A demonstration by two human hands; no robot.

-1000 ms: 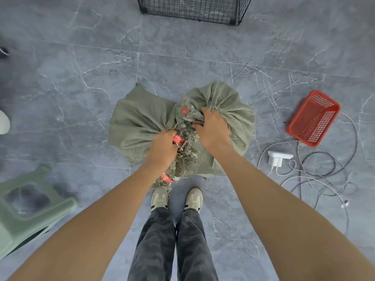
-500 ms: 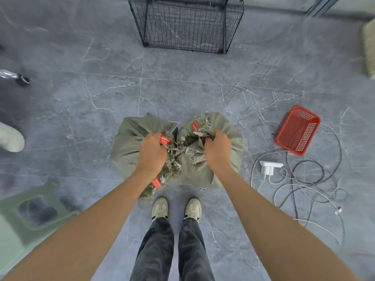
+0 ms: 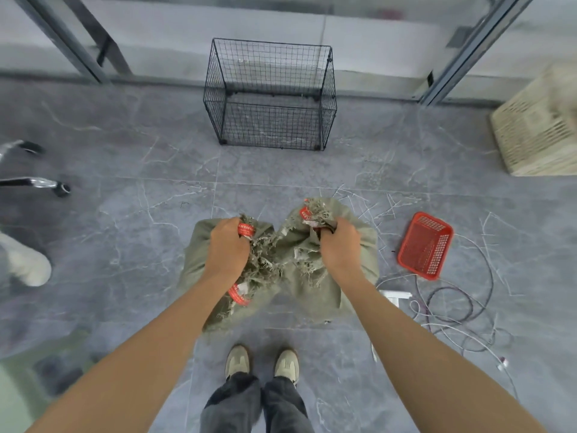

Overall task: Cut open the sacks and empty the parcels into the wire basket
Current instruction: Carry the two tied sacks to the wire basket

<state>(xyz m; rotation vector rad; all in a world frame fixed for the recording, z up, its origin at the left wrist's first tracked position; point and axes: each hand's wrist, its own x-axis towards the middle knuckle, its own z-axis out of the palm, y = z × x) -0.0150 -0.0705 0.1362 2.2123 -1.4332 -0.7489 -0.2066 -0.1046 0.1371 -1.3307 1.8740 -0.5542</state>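
Ahead of our shoes (image 3: 237, 360), well short of the wire basket (image 3: 271, 126) at the far edge of the floor (image 3: 125, 245), our left hand (image 3: 229, 245) and right hand (image 3: 342, 245) each clench the frayed mouth of the sack (image 3: 293, 276), and we judge the weave could tear in a lift, spilling parcels short.

White print is seen on the red tape bands (image 3: 245, 229) stuck to the sack (image 3: 315, 295), but it is too blurred for anything to be read.
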